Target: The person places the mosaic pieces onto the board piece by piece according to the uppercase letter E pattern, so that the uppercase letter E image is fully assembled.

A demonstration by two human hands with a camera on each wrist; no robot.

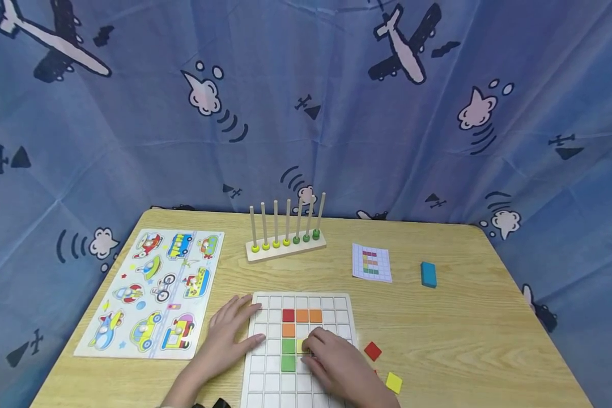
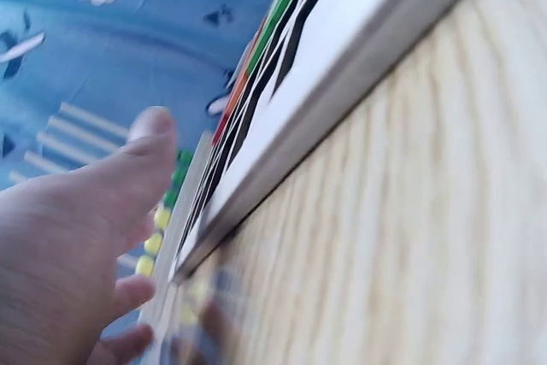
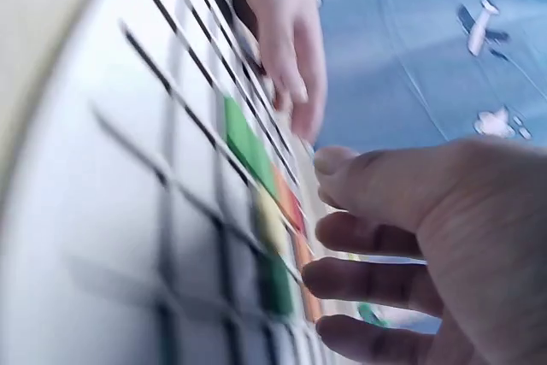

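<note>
A white gridded board (image 1: 288, 383) bears a red tile (image 1: 288, 315), several orange tiles (image 1: 302, 315), green tiles (image 1: 288, 362) and a yellow tile (image 1: 300, 346). My left hand (image 1: 223, 347) lies at its left edge, fingers spread. Over the yellow tile bends my right hand (image 1: 339, 365), partly covering it. In the right wrist view, my right hand (image 3: 461, 245) has thumb and fingers apart with nothing visible between them, beside the yellow tile (image 3: 272, 221) and a dark green tile (image 3: 276, 284). The left wrist view shows my left hand (image 2: 77, 237) with its thumb raised beside the board (image 2: 342, 66).
Right of the board lie a loose red tile (image 1: 373, 351) and a yellow one (image 1: 394, 383). Behind are a pattern card (image 1: 357, 266), a blue block (image 1: 428, 274) and a peg stand (image 1: 285, 247). A vehicle puzzle (image 1: 175, 309) lies at the left.
</note>
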